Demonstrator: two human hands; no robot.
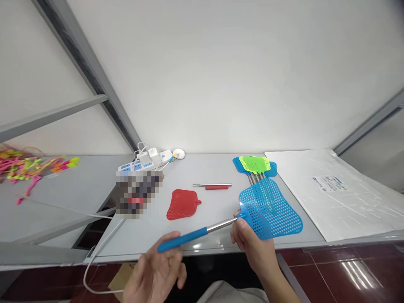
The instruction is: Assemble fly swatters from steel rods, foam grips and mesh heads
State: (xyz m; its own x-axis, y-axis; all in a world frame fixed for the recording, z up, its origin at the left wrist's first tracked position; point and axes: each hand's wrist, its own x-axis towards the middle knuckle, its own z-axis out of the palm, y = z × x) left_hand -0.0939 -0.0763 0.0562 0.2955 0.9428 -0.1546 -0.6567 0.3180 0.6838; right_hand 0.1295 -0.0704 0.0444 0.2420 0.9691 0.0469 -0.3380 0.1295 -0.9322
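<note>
My right hand (252,244) pinches a blue fly swatter (268,208) at the neck where its mesh head meets the metal rod. The rod slants down to the left and ends in a blue grip (181,240). My left hand (154,275) is below that grip with fingers loosely curled, holding nothing I can see. A loose red swatter head (182,204) lies flat on the grey table (214,168). Beyond it lies a separate metal rod with a red grip (213,186).
A stack of blue and green swatters (255,165) lies at the back right. Flat clear plastic bags (331,189) cover the right side. A white power strip with plugs (147,159) and a blurred object (138,191) sit left. Bright plastic pieces (28,166) lie far left.
</note>
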